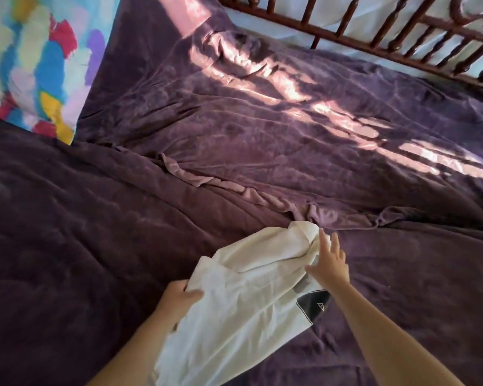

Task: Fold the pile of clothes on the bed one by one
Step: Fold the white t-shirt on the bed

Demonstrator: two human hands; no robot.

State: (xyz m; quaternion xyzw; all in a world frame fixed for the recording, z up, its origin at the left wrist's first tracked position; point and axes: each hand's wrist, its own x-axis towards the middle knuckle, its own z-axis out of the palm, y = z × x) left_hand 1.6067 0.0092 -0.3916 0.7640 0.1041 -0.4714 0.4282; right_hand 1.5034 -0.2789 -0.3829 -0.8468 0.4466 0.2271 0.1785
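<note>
Gripping white shirt [243, 302]: left hand [179, 298] | right hand [329, 264]: fingers spread, touching shirt

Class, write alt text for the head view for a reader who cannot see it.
A person's left hand grips the edge of a white garment on a purple bedspread, while the right hand touches it with spread fingers. A multicoloured fabric lies upper left.
</note>
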